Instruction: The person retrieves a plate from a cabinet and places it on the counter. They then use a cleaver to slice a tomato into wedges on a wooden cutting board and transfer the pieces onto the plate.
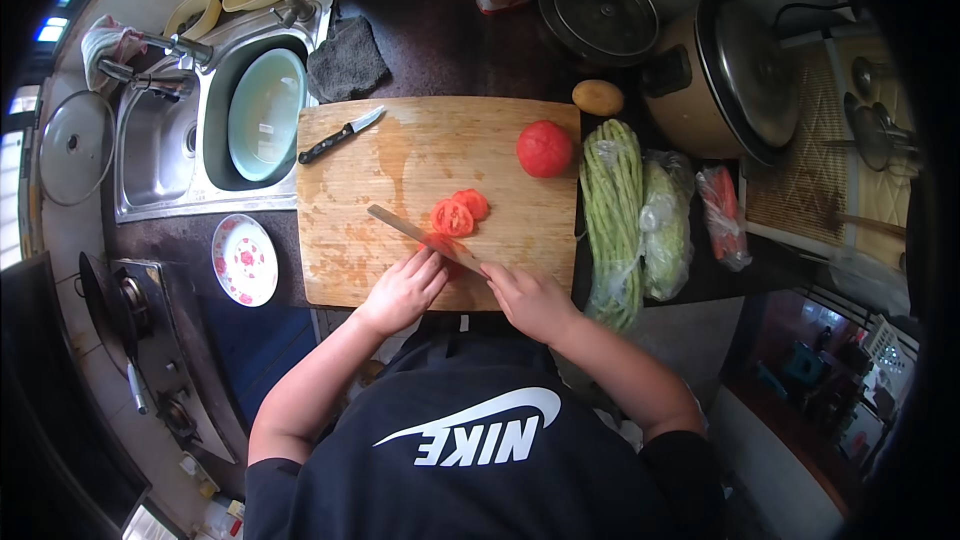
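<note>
A wooden cutting board (375,180) lies before me. My right hand (529,300) is closed around the handle end of a kitchen knife (420,234), whose blade slants up to the left across a partly cut tomato (450,245). With its fingertips, my left hand (403,289) holds that tomato against the board, just below the blade. Cut tomato slices (452,217) overlap just beyond the blade. A whole peeled-looking tomato (544,148) rests near the board's right edge. At the upper left of the board lies a small black-handled knife (341,136).
Left of the board are a sink (161,165) holding a pale green basin (266,116), and a floral plate (244,260). A grey cloth (347,60) lies behind. On the right sit a potato (598,97), bagged long beans (611,202), another bagged vegetable (667,229) and bagged carrots (722,214).
</note>
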`<control>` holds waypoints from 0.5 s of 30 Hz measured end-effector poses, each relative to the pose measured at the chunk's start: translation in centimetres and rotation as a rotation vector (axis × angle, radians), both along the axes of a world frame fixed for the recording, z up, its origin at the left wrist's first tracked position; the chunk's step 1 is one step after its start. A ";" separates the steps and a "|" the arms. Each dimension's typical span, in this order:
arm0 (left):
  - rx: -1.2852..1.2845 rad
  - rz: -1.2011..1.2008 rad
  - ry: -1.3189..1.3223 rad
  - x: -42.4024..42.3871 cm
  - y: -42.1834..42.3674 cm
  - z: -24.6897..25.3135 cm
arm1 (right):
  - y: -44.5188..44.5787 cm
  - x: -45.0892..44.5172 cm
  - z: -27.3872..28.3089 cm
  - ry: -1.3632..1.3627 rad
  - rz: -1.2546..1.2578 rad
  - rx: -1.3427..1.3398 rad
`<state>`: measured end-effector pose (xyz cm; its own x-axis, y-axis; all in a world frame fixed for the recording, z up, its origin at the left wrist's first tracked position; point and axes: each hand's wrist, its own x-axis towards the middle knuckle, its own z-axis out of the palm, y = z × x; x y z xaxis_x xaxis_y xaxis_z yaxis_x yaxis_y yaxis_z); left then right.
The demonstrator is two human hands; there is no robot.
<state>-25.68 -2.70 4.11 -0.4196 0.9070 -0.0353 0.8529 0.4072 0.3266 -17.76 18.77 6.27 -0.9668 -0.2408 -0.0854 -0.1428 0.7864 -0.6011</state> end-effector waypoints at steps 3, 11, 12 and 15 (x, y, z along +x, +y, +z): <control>0.048 0.012 -0.011 0.2 0.0 -0.3 | 0.4 1.2 1.0 0.040 0.034 0.101; 0.116 0.055 -0.038 0.7 -0.5 -1.7 | 0.7 2.4 3.6 -0.036 0.082 0.254; 0.117 0.065 -0.049 0.7 -0.3 -1.3 | 0.7 2.6 3.4 -0.041 0.078 0.250; 0.095 0.063 -0.094 0.6 -0.3 -1.2 | 0.7 2.6 3.6 -0.058 0.079 0.254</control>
